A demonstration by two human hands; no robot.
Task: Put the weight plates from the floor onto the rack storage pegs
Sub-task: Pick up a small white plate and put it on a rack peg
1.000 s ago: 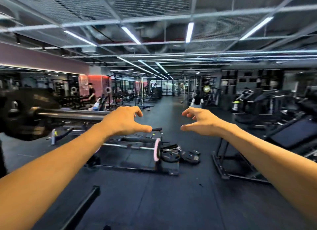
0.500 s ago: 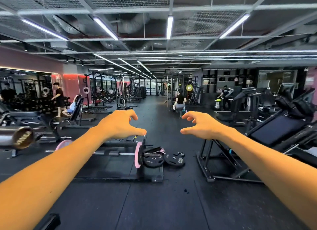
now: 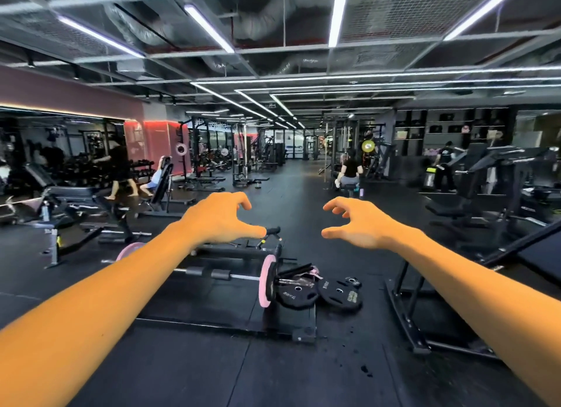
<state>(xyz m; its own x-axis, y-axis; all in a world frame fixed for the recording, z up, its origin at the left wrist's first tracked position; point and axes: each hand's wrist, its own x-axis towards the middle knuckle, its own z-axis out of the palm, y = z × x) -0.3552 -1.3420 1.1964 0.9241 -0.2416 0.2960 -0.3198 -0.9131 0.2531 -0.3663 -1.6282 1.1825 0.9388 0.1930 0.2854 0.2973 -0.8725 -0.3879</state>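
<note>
Black weight plates lie on the dark floor ahead: one (image 3: 295,297) leans against a barbell's end, another (image 3: 340,295) lies flat to its right, and a small one (image 3: 352,282) sits behind. The barbell (image 3: 239,276) carries a pink plate (image 3: 266,280) at this end and another pink plate (image 3: 129,250) at the far end. My left hand (image 3: 218,218) and right hand (image 3: 359,223) are stretched out in the air above and short of the plates, fingers loosely curled, holding nothing. No storage pegs can be made out.
A black machine frame (image 3: 406,309) stands right of the plates, with a slanted pad (image 3: 540,255) further right. A bench (image 3: 73,194) stands at left. Several people are in the gym further back, one seated (image 3: 350,171) in the aisle.
The view has swung left to right and moved forward; the chrome bar end at the left edge has left the picture. The floor plates now sit closer to centre. Both hands keep their pose.
</note>
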